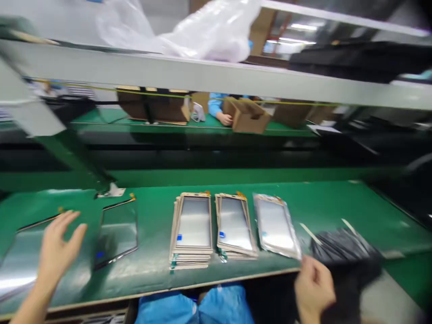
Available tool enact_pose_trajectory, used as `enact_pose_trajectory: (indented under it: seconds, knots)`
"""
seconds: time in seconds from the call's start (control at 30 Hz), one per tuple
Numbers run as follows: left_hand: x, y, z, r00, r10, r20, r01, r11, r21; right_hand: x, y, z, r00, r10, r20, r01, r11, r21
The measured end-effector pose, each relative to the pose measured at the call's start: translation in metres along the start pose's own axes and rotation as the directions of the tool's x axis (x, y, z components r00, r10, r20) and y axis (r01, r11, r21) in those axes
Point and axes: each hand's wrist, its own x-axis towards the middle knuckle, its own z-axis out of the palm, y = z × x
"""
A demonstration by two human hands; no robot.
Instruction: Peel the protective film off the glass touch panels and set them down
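Note:
My left hand (pixel 60 247) is at the left, fingers stretched out and thumb apart, over a black-framed touch screen panel (pixel 23 252). It grips nothing. To its right lies another black-framed panel (pixel 118 229) with a small blue tab. At the bench's front edge my right hand (pixel 313 285) is closed, its fingertips at the lower right corner of a white-framed panel in clear plastic (pixel 276 225), seemingly pinching that corner. Left of this are two stacks of white-framed panels, one neat (pixel 194 222) and one slightly fanned (pixel 234 225).
A black bag (pixel 340 245) with pale strips hangs over the front edge at the right. A green post (pixel 81 153) rises at the back left. Overhead, a white shelf beam (pixel 202 76) carries clear plastic film (pixel 216 31). Across the line, another person's hand (pixel 224 119) is beside a cardboard box (pixel 249 116).

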Motion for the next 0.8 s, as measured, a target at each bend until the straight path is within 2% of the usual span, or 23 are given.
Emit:
enact_pose_trajectory:
  seconds: [0.03, 0.07, 0.1, 0.13, 0.2, 0.23, 0.3, 0.33, 0.37, 0.4, 0.43, 0.53, 0.67, 0.8]
  knots:
    - [-0.010, 0.024, 0.026, 0.987, 0.126, 0.100, -0.120, 0.991, -0.067, -0.002, -0.002, 0.004, 0.999, -0.052, 0.001, 0.052, 0.999, -0.009]
    - [-0.023, 0.051, 0.050, 0.942, 0.293, 0.164, -0.266, 0.949, -0.171, -0.002, -0.004, 0.013, 0.994, -0.103, 0.037, 0.104, 0.994, -0.015]
    - [-0.037, 0.079, 0.073, 0.878, 0.417, 0.236, -0.357, 0.897, -0.261, 0.000, -0.004, 0.023, 0.984, -0.136, 0.117, 0.138, 0.990, -0.016]
    - [-0.053, 0.107, 0.093, 0.831, 0.492, 0.260, -0.396, 0.851, -0.343, 0.004, -0.004, 0.033, 0.974, -0.157, 0.162, 0.163, 0.986, -0.024]
    - [-0.083, 0.162, 0.125, 0.697, 0.600, 0.393, -0.370, 0.770, -0.519, 0.017, 0.002, 0.050, 0.963, -0.155, 0.218, 0.173, 0.983, -0.066]
    - [-0.097, 0.188, 0.139, 0.601, 0.628, 0.493, -0.296, 0.749, -0.593, 0.025, 0.007, 0.054, 0.964, -0.140, 0.225, 0.165, 0.982, -0.096]
    - [-0.120, 0.232, 0.166, 0.336, 0.665, 0.667, -0.120, 0.732, -0.670, 0.040, 0.021, 0.055, 0.973, -0.089, 0.213, 0.125, 0.978, -0.166]
    - [-0.130, 0.252, 0.180, 0.268, 0.683, 0.680, -0.097, 0.721, -0.686, 0.047, 0.030, 0.053, 0.978, -0.056, 0.200, 0.097, 0.975, -0.199]
    - [-0.138, 0.270, 0.195, 0.231, 0.693, 0.683, -0.092, 0.714, -0.694, 0.054, 0.039, 0.050, 0.982, -0.022, 0.188, 0.065, 0.971, -0.230]
    - [-0.145, 0.286, 0.210, 0.218, 0.694, 0.686, -0.098, 0.715, -0.692, 0.060, 0.048, 0.047, 0.984, 0.013, 0.177, 0.033, 0.966, -0.256]
    - [-0.150, 0.300, 0.224, 0.225, 0.689, 0.689, -0.115, 0.721, -0.683, 0.065, 0.057, 0.044, 0.985, 0.048, 0.168, 0.001, 0.961, -0.278]
    - [-0.156, 0.335, 0.258, 0.293, 0.680, 0.672, -0.220, 0.732, -0.645, 0.077, 0.079, 0.041, 0.978, 0.131, 0.164, -0.075, 0.947, -0.311]
    - [-0.148, 0.366, 0.280, 0.386, 0.693, 0.609, -0.412, 0.720, -0.558, 0.085, 0.092, 0.045, 0.969, 0.179, 0.169, -0.121, 0.944, -0.307]
    - [-0.141, 0.379, 0.293, 0.430, 0.689, 0.584, -0.549, 0.713, -0.437, 0.085, 0.091, 0.048, 0.977, 0.174, 0.123, -0.131, 0.945, -0.299]
